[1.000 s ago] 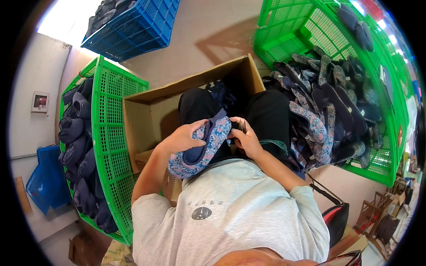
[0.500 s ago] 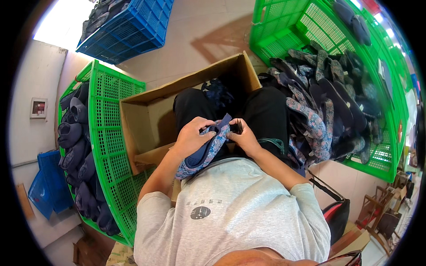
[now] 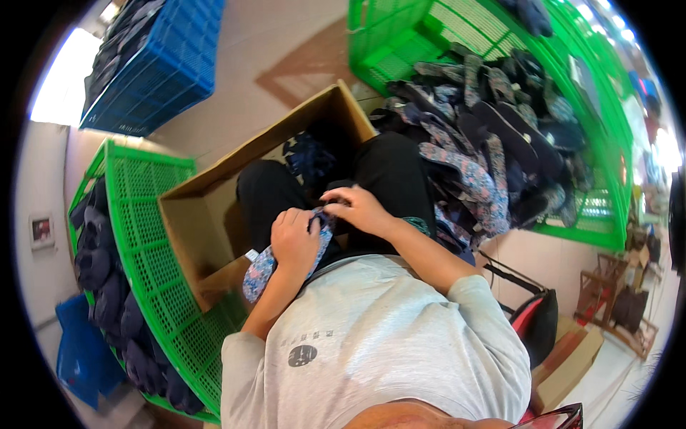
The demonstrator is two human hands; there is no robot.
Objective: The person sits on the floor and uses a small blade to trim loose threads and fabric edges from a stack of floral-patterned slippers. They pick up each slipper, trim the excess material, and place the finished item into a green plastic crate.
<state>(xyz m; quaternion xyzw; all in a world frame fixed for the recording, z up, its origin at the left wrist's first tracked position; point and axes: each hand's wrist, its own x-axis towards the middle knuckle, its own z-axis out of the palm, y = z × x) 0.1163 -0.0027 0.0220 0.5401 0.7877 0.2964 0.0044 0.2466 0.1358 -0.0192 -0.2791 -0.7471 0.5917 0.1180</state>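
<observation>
A blue-and-pink floral slipper (image 3: 258,276) with a dark lining lies slanted over my lap. My left hand (image 3: 293,242) is closed over its middle, hiding much of it, and a small white tag sticks out beside the lower end. My right hand (image 3: 361,213) is at the slipper's upper end with its fingers bent together; something dark is under them, too hidden to name. Between my knees, an open cardboard box (image 3: 187,223) holds a dark blue patterned bundle (image 3: 309,159).
To the right, a green crate (image 3: 600,232) holds a heap of floral and dark slippers (image 3: 464,168). On the left stands another green crate (image 3: 153,247) with dark slippers (image 3: 107,250). A blue crate (image 3: 175,64) is at the far left, and a black-and-red bag (image 3: 536,325) at the right.
The view has shifted, so the crates sit differently in it. My left hand has turned over the slipper, covering more of it. My right hand has rolled so its back faces up.
</observation>
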